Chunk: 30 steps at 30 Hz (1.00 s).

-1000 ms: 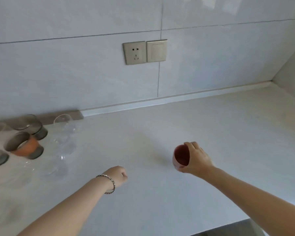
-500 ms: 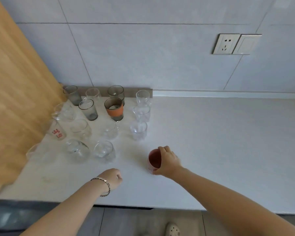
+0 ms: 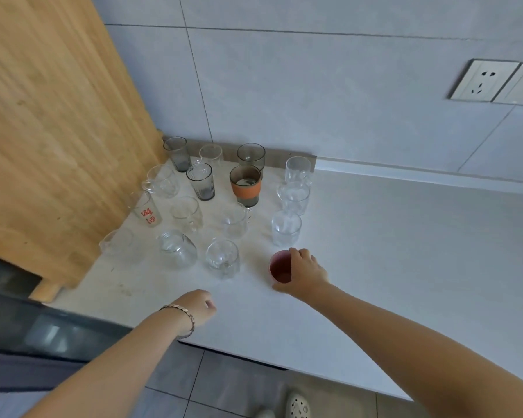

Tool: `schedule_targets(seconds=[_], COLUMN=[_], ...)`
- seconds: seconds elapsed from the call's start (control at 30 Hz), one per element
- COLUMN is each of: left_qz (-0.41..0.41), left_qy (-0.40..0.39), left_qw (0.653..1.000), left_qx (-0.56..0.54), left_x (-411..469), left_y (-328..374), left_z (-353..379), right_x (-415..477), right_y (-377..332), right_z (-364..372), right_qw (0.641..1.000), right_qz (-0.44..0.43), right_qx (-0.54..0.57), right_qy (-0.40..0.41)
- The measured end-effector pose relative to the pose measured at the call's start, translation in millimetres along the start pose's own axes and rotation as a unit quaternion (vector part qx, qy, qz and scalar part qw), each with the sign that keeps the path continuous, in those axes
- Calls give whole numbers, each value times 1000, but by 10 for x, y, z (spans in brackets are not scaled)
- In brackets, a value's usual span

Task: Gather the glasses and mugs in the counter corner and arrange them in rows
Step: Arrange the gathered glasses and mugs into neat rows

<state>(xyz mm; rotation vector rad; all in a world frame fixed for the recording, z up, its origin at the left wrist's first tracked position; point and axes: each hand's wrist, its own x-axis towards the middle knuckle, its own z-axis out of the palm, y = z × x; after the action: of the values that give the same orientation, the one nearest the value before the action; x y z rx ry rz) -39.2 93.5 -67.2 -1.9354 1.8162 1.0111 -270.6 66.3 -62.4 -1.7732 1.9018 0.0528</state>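
My right hand (image 3: 305, 273) grips a small red cup (image 3: 280, 267) that stands on the white counter (image 3: 375, 251), just in front of a column of three clear glasses (image 3: 286, 227). Several more glasses stand in rows toward the corner: smoky grey tumblers (image 3: 201, 181), a grey glass with an orange sleeve (image 3: 245, 185), clear mugs (image 3: 222, 257) and a clear glass with red writing (image 3: 147, 211). My left hand (image 3: 198, 306), with a bracelet at the wrist, is closed in a loose fist above the counter's front part and holds nothing.
A tall wooden panel (image 3: 49, 131) closes off the left side of the corner. The tiled wall behind carries a socket and a switch (image 3: 492, 81). The counter's front edge (image 3: 254, 360) runs below my arms, with floor tiles and a shoe beneath.
The view has swung left and down, bringing the corner's glasses into sight. My right hand has carried the red cup left toward the rows. My left hand stays closed.
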Motion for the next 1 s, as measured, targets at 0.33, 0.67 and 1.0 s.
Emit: schedule_targets(seconds=[0.33, 0.67, 1.0], left_qz=[-4, 2, 62], left_qy=[90, 88, 78], left_qw=[996, 996, 992], left_qx=[-18, 12, 74], left_x=[115, 784, 1856], left_y=[134, -500, -1036], left_z=[-919, -1876, -3056], right_x=[474, 1258, 2106], right_y=[-300, -1290, -2198], right_z=[-813, -1014, -1095], right_qw=[987, 991, 998], right_qz=[-89, -81, 10], right_qx=[-106, -69, -44], right_qy=[-77, -76, -54])
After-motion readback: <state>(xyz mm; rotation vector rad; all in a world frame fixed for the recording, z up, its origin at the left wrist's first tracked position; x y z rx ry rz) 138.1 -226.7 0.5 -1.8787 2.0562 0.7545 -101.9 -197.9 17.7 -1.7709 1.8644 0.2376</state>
